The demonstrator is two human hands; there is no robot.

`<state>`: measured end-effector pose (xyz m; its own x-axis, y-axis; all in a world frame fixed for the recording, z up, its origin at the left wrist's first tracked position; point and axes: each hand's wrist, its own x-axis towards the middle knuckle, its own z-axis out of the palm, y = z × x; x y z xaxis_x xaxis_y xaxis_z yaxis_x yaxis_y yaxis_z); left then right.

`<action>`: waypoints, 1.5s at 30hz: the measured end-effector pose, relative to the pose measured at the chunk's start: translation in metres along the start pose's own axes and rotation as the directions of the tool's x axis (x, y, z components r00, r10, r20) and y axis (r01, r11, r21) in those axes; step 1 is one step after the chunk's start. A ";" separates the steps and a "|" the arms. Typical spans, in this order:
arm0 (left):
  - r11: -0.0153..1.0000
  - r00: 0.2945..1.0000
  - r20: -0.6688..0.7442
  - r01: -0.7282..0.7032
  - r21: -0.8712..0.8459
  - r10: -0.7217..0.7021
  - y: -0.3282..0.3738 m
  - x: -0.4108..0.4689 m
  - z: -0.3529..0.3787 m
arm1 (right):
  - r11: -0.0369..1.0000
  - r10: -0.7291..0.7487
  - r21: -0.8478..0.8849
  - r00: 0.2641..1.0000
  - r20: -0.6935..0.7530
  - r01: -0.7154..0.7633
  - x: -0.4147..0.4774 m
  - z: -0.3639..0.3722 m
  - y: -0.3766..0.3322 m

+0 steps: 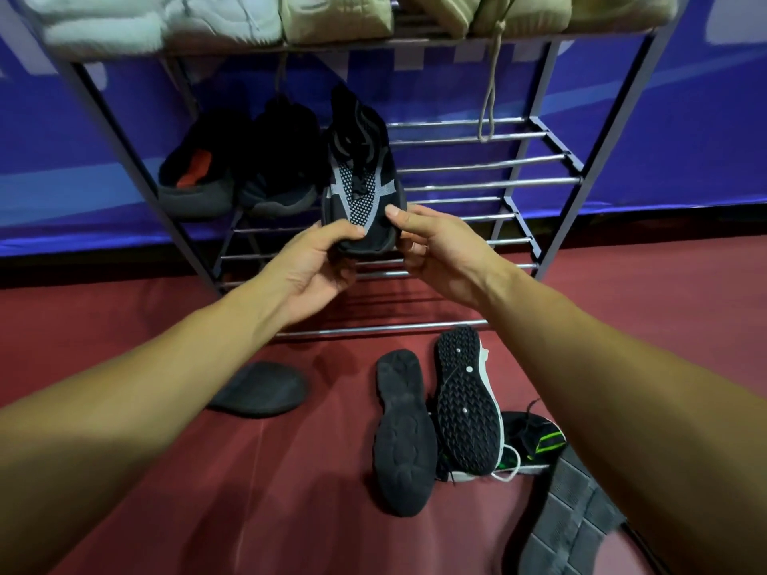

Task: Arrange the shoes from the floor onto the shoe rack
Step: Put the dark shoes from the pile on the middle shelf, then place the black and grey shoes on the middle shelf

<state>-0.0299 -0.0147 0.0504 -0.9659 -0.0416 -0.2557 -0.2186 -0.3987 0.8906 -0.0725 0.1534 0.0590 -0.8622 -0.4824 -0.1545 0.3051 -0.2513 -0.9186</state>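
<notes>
A black shoe with grey mesh panels (360, 176) lies on the middle shelf of the metal shoe rack (489, 182), its toe pointing at me. My left hand (315, 267) grips the toe from the left with the thumb on top. My right hand (436, 255) holds the toe's right side, thumb on the upper. Two black shoes (199, 176) (282, 172) stand to its left on the same shelf. Several shoes lie on the red floor: a dark one (261, 390), two sole-up shoes (404, 433) (467, 400), a black-green one (535, 437).
White and beige shoes (216, 18) fill the top shelf, and a beige lace (489, 89) hangs down from it. The middle shelf's right half shows bare bars. A grey-soled shoe (568, 520) lies at the lower right. A blue banner (685, 130) hangs behind the rack.
</notes>
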 end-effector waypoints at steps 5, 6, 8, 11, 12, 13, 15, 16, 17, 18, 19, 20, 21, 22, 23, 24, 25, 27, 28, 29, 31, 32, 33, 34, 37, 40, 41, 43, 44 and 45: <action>0.999 0.999 -0.037 -0.011 0.038 0.013 0.006 0.015 -0.005 | 1.000 0.025 0.001 1.000 0.003 -0.025 0.011 -0.001 0.007; 0.999 0.999 -0.046 -0.001 0.038 0.003 0.006 0.017 -0.005 | 1.000 0.031 -0.003 0.999 -0.011 -0.031 0.015 -0.002 0.008; 1.000 0.997 -0.070 0.013 0.027 -0.011 0.007 0.020 -0.004 | 0.999 0.028 -0.016 0.999 -0.042 -0.029 0.021 -0.003 0.009; 0.999 0.995 -0.098 0.013 0.035 -0.010 0.012 0.024 0.002 | 1.000 -0.015 -0.004 0.995 -0.099 0.015 0.030 -0.003 0.007; 1.000 0.995 -0.103 0.010 0.022 -0.008 0.012 0.025 0.003 | 0.999 -0.027 0.015 0.993 -0.113 0.029 0.033 -0.003 0.006; 1.000 0.995 -0.101 0.003 0.005 -0.002 0.011 0.024 0.005 | 0.999 -0.034 0.030 0.992 -0.125 0.038 0.035 -0.003 0.006; 1.000 0.995 -0.102 -0.014 -0.015 0.012 0.008 0.024 0.004 | 0.998 -0.043 0.032 0.989 -0.141 0.048 0.038 -0.003 0.007; 1.000 0.994 -0.106 -0.018 -0.009 0.017 0.007 0.025 0.003 | 0.998 -0.050 0.027 0.988 -0.149 0.055 0.040 -0.003 0.007; 1.000 0.994 -0.107 -0.022 0.003 0.022 0.007 0.025 0.001 | 0.998 -0.058 0.024 0.985 -0.161 0.063 0.043 -0.004 0.006; 0.999 0.993 -0.112 -0.030 0.014 0.031 0.009 0.027 0.000 | 0.997 -0.064 0.024 0.982 -0.180 0.070 0.046 -0.004 0.006; 0.999 0.992 -0.118 -0.038 0.016 0.040 0.011 0.028 0.000 | 0.997 -0.067 0.029 0.977 -0.204 0.075 0.049 -0.004 0.005; 0.999 0.991 -0.125 -0.045 0.012 0.047 0.013 0.030 0.000 | 0.996 -0.068 0.034 0.970 -0.234 0.078 0.051 -0.003 0.005; 0.999 0.991 -0.128 -0.047 0.002 0.047 0.014 0.031 0.000 | 0.996 -0.069 0.038 0.963 -0.260 0.082 0.054 -0.003 0.006; 0.999 0.991 -0.130 -0.046 -0.007 0.045 0.013 0.033 0.000 | 0.996 -0.072 0.038 0.958 -0.277 0.086 0.056 -0.002 0.006; 0.999 0.991 -0.128 -0.042 -0.014 0.040 0.012 0.033 0.000 | 0.996 -0.076 0.033 0.956 -0.283 0.089 0.056 -0.002 0.007; 0.999 0.991 -0.126 -0.039 -0.013 0.037 0.010 0.034 -0.001 | 0.996 -0.077 0.024 0.956 -0.282 0.087 0.055 -0.002 0.008; 0.999 0.992 -0.124 -0.035 -0.007 0.034 0.009 0.034 -0.001 | 0.997 -0.075 0.008 0.957 -0.281 0.080 0.054 -0.002 0.008; 0.999 0.993 -0.117 -0.032 0.016 0.034 0.008 0.033 -0.004 | 0.998 -0.061 -0.029 0.957 -0.285 0.055 0.048 -0.004 0.009; 0.999 0.993 -0.112 -0.031 0.031 0.034 0.008 0.031 -0.005 | 0.998 -0.052 -0.042 0.955 -0.293 0.042 0.046 -0.005 0.010; 0.998 0.994 -0.107 -0.026 0.049 0.031 0.006 0.029 -0.007 | 0.998 -0.040 -0.055 0.952 -0.302 0.025 0.042 -0.007 0.011; 0.996 0.994 -0.108 -0.004 0.091 0.014 -0.001 0.022 -0.010 | 0.995 -0.015 -0.099 0.947 -0.322 -0.018 0.033 -0.011 0.015; 0.993 0.993 -0.119 0.008 0.116 0.006 -0.005 0.019 -0.012 | 0.992 -0.006 -0.124 0.943 -0.333 -0.037 0.026 -0.013 0.019; 0.989 0.991 -0.134 0.019 0.148 0.001 -0.010 0.014 -0.014 | 0.987 0.001 -0.148 0.941 -0.339 -0.055 0.021 -0.016 0.023; 0.982 0.989 -0.150 0.029 0.189 0.000 -0.014 0.010 -0.016 | 0.981 0.006 -0.180 0.938 -0.346 -0.073 0.015 -0.019 0.028; 0.943 0.985 -0.173 0.081 0.323 -0.025 -0.030 -0.002 -0.020 | 0.935 0.027 -0.319 0.931 -0.365 -0.152 -0.002 -0.031 0.043; 0.886 0.984 -0.166 0.133 0.444 -0.064 -0.050 -0.011 -0.025 | 0.872 0.052 -0.435 0.927 -0.371 -0.223 -0.018 -0.039 0.052; 0.870 0.983 -0.162 0.149 0.470 -0.080 -0.055 -0.014 -0.026 | 0.868 0.063 -0.437 0.926 -0.372 -0.235 -0.020 -0.041 0.054; 0.841 0.984 -0.141 0.164 0.516 -0.106 -0.062 -0.017 -0.027 | 0.876 0.080 -0.416 0.925 -0.372 -0.243 -0.024 -0.044 0.056; 0.829 0.985 -0.130 0.166 0.535 -0.114 -0.064 -0.018 -0.026 | 0.875 0.085 -0.415 0.924 -0.373 -0.248 -0.024 -0.046 0.056; 0.820 0.985 -0.124 0.168 0.547 -0.119 -0.066 -0.018 -0.026 | 0.871 0.088 -0.422 0.924 -0.373 -0.253 -0.025 -0.046 0.057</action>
<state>0.0060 -0.0109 -0.0135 -0.9080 -0.1071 -0.4050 -0.4179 0.1666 0.8931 -0.0524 0.1898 -0.0068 -0.9203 -0.1546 -0.3592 0.3136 0.2572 -0.9141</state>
